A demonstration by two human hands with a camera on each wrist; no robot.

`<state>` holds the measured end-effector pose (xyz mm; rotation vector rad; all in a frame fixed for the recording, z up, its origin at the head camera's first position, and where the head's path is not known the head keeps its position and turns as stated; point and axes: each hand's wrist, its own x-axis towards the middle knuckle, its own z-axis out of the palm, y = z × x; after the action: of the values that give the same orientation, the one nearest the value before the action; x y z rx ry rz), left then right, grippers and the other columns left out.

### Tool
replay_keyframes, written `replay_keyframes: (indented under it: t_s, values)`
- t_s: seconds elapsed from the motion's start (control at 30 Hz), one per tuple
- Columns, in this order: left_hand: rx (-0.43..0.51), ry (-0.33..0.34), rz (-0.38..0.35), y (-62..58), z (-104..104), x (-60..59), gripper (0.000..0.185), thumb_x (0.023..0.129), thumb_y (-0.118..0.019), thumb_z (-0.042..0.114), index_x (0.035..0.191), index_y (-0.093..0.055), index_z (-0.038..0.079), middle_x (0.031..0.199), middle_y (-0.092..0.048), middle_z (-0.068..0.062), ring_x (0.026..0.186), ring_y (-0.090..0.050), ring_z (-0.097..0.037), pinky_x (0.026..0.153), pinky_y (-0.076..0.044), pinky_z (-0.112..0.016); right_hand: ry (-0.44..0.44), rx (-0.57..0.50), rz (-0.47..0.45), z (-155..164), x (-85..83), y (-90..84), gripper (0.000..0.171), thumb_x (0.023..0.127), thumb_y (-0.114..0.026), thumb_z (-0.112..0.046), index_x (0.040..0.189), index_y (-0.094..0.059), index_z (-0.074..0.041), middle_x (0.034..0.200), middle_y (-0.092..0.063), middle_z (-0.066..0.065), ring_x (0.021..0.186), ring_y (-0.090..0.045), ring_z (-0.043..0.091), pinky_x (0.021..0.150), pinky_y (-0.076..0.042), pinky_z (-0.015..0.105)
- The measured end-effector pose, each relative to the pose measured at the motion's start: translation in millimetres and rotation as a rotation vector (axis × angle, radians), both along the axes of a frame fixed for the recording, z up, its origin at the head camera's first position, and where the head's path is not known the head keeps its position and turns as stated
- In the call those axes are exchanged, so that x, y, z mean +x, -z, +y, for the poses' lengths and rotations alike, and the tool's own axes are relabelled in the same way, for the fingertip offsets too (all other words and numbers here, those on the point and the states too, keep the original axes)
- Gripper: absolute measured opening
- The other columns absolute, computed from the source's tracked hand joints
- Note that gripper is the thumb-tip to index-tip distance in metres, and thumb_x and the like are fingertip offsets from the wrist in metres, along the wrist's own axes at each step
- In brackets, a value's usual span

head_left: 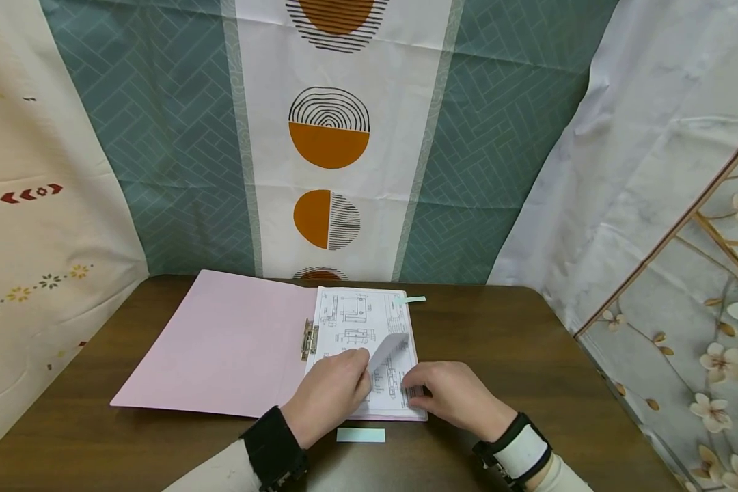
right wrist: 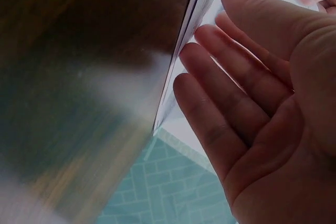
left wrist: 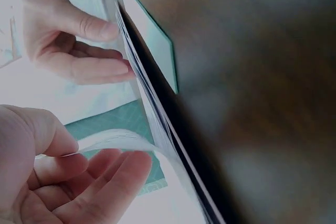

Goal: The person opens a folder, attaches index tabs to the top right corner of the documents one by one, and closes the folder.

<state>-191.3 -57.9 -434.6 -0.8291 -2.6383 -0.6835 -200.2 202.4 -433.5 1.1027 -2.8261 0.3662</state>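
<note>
On the pink folder's right half, clipped drawing sheets are lying; the left hand is pinching a curled-up sheet corner, while the right hand is resting flat-fingered, gripping nothing. Pulling hard against the metal clip could be tearing the sheet. Near the hands, a green pad is lying on the brown table; patterned curtains are hanging beyond.

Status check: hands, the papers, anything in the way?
Left hand pinches a curled sheet. Right hand rests flat on the stack. Nothing blocking.
</note>
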Motion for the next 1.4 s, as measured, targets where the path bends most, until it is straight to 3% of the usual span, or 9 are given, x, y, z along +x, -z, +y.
replay_keyframes:
  t_s: [0.33, 0.57, 0.7, 0.83, 1.1, 1.27, 1.4]
  values:
    - [-0.104, -0.116, 0.121, -4.2, -14.0, 2.7, 0.011, 0.095, -0.079, 0.011, 0.095, -0.068, 0.008, 0.082, -0.068, -0.002, 0.063, -0.052, -0.012, 0.056, -0.046, -0.026, -0.014, 0.017, -0.034, -4.1, 3.3, 0.0, 0.018, 0.086, -0.097, -0.015, 0.101, -0.087, -0.018, 0.113, -0.077, -0.006, 0.097, -0.071, 0.011, 0.086, -0.062, 0.033]
    - [-0.153, -0.156, 0.348, -4.7, -40.3, 4.0, 0.014, 0.091, -0.079, 0.007, 0.095, -0.067, 0.002, 0.093, -0.068, -0.011, 0.074, -0.062, -0.022, 0.064, -0.055, -0.033, -0.023, 0.023, -0.020, -5.8, 1.6, -1.4, 0.018, 0.087, -0.097, -0.017, 0.101, -0.087, -0.018, 0.113, -0.076, -0.006, 0.100, -0.071, 0.012, 0.087, -0.062, 0.034]
    - [-0.206, -0.199, 0.433, -7.5, -58.1, 3.4, 0.021, 0.089, -0.080, 0.007, 0.103, -0.070, -0.006, 0.114, -0.071, -0.023, 0.090, -0.071, -0.035, 0.080, -0.062, -0.042, -0.018, 0.027, -0.011, -6.8, 0.9, -5.2, 0.017, 0.087, -0.097, -0.016, 0.101, -0.087, -0.018, 0.113, -0.075, -0.007, 0.100, -0.070, 0.012, 0.087, -0.061, 0.034]
    - [-0.294, -0.261, 0.441, -8.9, -75.7, 6.1, 0.032, 0.087, -0.083, 0.008, 0.109, -0.071, -0.011, 0.134, -0.066, -0.031, 0.112, -0.070, -0.046, 0.099, -0.059, -0.053, -0.016, 0.024, -0.007, -6.8, 1.6, -8.1, 0.017, 0.086, -0.097, -0.015, 0.100, -0.088, -0.017, 0.111, -0.076, -0.007, 0.099, -0.071, 0.013, 0.086, -0.062, 0.035]
    - [-0.406, -0.325, 0.397, -9.2, -102.1, 13.8, 0.033, 0.086, -0.085, 0.002, 0.111, -0.071, -0.013, 0.157, -0.054, -0.033, 0.143, -0.052, -0.053, 0.114, -0.047, -0.064, 0.010, 0.031, -0.020, -5.5, 2.2, -8.5, 0.017, 0.086, -0.097, -0.016, 0.101, -0.088, -0.019, 0.110, -0.076, -0.009, 0.100, -0.070, 0.011, 0.086, -0.061, 0.035]
    - [-0.460, -0.330, 0.347, -9.4, -107.8, 17.7, 0.029, 0.087, -0.082, -0.005, 0.111, -0.070, -0.014, 0.159, -0.052, -0.034, 0.148, -0.048, -0.055, 0.119, -0.041, -0.066, 0.017, 0.027, -0.037, -4.3, 2.6, -7.2, 0.017, 0.087, -0.096, -0.017, 0.102, -0.088, -0.019, 0.112, -0.076, -0.009, 0.103, -0.070, 0.012, 0.088, -0.062, 0.037]
    - [-0.481, -0.297, 0.302, -5.8, -108.5, 19.9, 0.027, 0.088, -0.081, -0.004, 0.111, -0.071, -0.013, 0.156, -0.056, -0.033, 0.147, -0.050, -0.054, 0.118, -0.044, -0.063, 0.021, 0.024, -0.059, -2.3, 3.6, -4.8, 0.017, 0.088, -0.096, -0.018, 0.102, -0.088, -0.020, 0.112, -0.076, -0.010, 0.104, -0.070, 0.012, 0.089, -0.062, 0.037]
